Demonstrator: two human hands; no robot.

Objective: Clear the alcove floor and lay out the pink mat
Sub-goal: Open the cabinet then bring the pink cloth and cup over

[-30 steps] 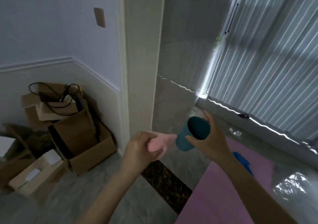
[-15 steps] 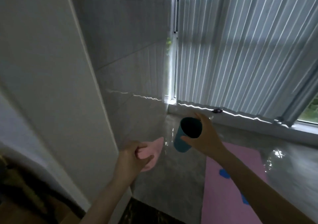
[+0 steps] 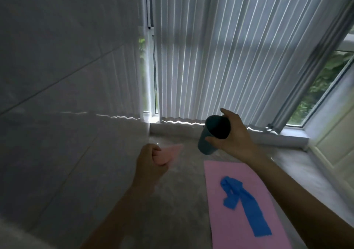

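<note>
A pink mat (image 3: 237, 206) lies flat on the grey alcove floor (image 3: 183, 195), with a crumpled blue strip (image 3: 243, 201) lying across it. My right hand (image 3: 233, 135) grips a dark teal cup (image 3: 210, 135) by its rim, tilted with its mouth toward me, above the floor near the mat's far end. My left hand (image 3: 149, 164) is curled round a small pink object (image 3: 168, 154), held over the floor close to the left wall.
A grey tiled wall (image 3: 67, 95) closes the left side. Vertical blinds (image 3: 220, 53) cover the window ahead, above a low sill (image 3: 258, 135). A pale panel (image 3: 341, 139) stands at the right edge.
My view has swung right, from the cardboard boxes in the corner into the alcove. Both hands kept their objects and moved forward over the alcove floor.
</note>
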